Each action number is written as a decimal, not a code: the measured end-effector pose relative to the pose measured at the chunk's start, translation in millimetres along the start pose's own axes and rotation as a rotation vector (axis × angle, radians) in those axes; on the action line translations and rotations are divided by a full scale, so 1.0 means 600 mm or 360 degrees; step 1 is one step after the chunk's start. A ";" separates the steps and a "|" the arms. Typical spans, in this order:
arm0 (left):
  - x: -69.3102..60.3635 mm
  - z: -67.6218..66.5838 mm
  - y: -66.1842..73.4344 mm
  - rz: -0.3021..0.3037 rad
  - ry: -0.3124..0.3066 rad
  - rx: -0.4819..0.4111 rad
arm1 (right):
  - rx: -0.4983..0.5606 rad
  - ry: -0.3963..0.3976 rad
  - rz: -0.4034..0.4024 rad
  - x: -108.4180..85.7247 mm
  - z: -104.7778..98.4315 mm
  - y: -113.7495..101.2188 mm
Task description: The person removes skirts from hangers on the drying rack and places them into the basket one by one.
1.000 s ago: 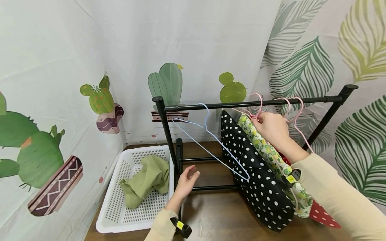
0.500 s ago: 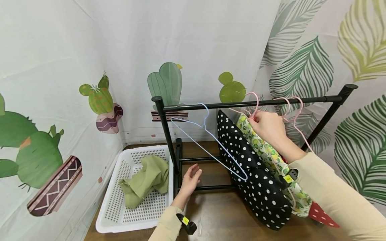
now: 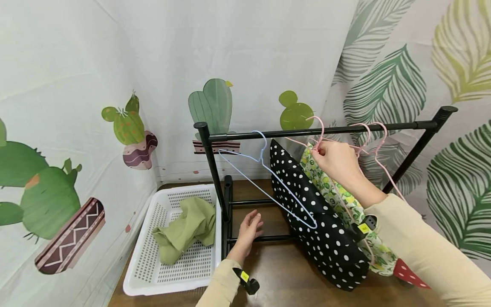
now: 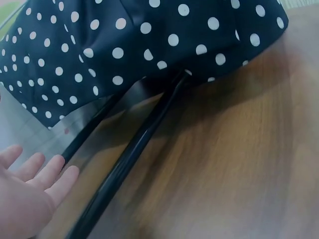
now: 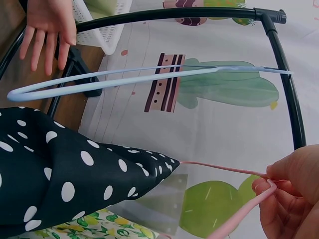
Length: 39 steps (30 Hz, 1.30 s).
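Note:
My right hand pinches the neck of a pink hanger, whose hook is up at the black rail. On that hanger hangs a black cloth with white dots; the right wrist view shows thumb and fingers closed round the pink neck. An empty blue hanger hangs to its left, its lower corner in front of the dotted cloth. Below it my left hand is held with fingers extended and nothing in them, left of the dotted cloth.
A white basket with a green cloth stands left of the rack. Right of the dotted cloth are a lemon-print cloth, a red dotted cloth and more pink hangers. The rack's lower bars cross behind my left hand.
My right hand has slid the pink hanger and its black dotted cloth a little left along the rail. My left hand has moved slightly right, away from the basket.

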State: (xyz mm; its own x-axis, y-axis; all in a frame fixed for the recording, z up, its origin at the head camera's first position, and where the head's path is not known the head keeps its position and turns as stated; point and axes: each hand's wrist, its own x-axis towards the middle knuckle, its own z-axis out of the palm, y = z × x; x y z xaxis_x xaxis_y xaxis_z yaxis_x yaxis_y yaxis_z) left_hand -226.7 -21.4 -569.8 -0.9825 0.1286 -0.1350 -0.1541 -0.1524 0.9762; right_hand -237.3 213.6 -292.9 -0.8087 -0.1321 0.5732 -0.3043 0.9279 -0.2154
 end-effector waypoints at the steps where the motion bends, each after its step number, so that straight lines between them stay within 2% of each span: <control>1: 0.000 0.003 -0.002 -0.0013 -0.0002 -0.0034 | 0.0003 -0.0005 0.0001 0.000 0.001 -0.001; 6: 0.000 0.018 -0.007 -0.0094 -0.0031 -0.0202 | 0.0016 -0.0006 -0.0006 -0.001 0.004 -0.006; 20: 0.010 0.040 -0.008 -0.0311 -0.0145 -0.0400 | 0.0019 0.0009 -0.0016 -0.001 0.008 -0.014; 27: 0.016 0.051 -0.010 -0.0407 -0.0204 -0.0580 | 0.0022 -0.0003 -0.0013 -0.001 0.010 -0.016; 33: 0.019 0.062 -0.019 -0.0450 -0.0252 -0.0621 | 0.0012 -0.0011 -0.0011 -0.001 0.010 -0.022; 39: 0.018 0.071 -0.031 -0.0473 -0.0307 -0.0561 | 0.0061 -0.0017 -0.0024 -0.003 0.008 -0.028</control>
State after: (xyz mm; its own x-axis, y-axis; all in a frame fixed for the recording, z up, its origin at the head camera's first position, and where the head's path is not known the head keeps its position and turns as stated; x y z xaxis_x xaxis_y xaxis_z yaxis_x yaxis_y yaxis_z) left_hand -230.0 24.3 -582.2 -0.8585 0.3904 -0.3327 -0.4835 -0.3994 0.7789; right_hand -233.3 196.7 -294.1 -0.8091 -0.1496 0.5683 -0.3352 0.9118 -0.2373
